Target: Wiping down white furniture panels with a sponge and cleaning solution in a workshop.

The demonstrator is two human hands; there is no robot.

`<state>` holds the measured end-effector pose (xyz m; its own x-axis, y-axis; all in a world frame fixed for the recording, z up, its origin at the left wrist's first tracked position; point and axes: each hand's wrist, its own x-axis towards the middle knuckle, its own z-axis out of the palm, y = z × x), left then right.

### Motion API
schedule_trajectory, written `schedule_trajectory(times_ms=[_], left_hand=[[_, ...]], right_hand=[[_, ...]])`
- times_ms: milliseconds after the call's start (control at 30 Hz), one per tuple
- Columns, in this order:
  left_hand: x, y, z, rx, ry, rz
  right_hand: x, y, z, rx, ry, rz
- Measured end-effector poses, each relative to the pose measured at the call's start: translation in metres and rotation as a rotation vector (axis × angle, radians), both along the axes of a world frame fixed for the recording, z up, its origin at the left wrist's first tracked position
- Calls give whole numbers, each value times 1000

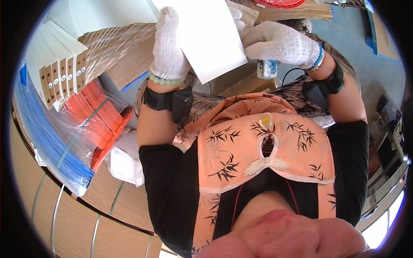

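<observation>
A smooth white panel (215, 41) slants in front of me, its lower corner pointing toward my lap. My left hand (167, 45), in a white knit glove, grips its left edge. My right hand (279, 45), gloved the same way, is at the panel's right edge, fingers curled. Beneath its palm sticks out a small blue-and-white block (267, 69), which this hand appears to hold; its kind is not clear. Beyond the panel shows more white glove fabric (237, 15), partly hidden; I cannot tell whose it is.
On the left, several white panels with brown drilled edges (64, 77) stand in a row. Below them lie plastic-wrapped orange boards (92, 112) and blue boards (45, 124) on strapped cardboard stacks (81, 219). A red round tray (282, 3) sits at the far side.
</observation>
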<state>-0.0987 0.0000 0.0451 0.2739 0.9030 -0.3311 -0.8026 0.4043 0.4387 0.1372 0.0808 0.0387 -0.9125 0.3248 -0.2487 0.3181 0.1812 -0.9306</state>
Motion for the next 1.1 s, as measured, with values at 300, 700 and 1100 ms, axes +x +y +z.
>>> schedule_trajectory(times_ms=[300, 700, 1100], left_hand=[[17, 7, 17, 39, 249, 110], [7, 31, 0, 377, 272, -126], [54, 25, -13, 222, -31, -141]], right_hand=[[-1, -14, -8, -331, -88, -318], [-4, 8, 32, -415, 122, 154], [-11, 50, 52, -570, 527, -605]])
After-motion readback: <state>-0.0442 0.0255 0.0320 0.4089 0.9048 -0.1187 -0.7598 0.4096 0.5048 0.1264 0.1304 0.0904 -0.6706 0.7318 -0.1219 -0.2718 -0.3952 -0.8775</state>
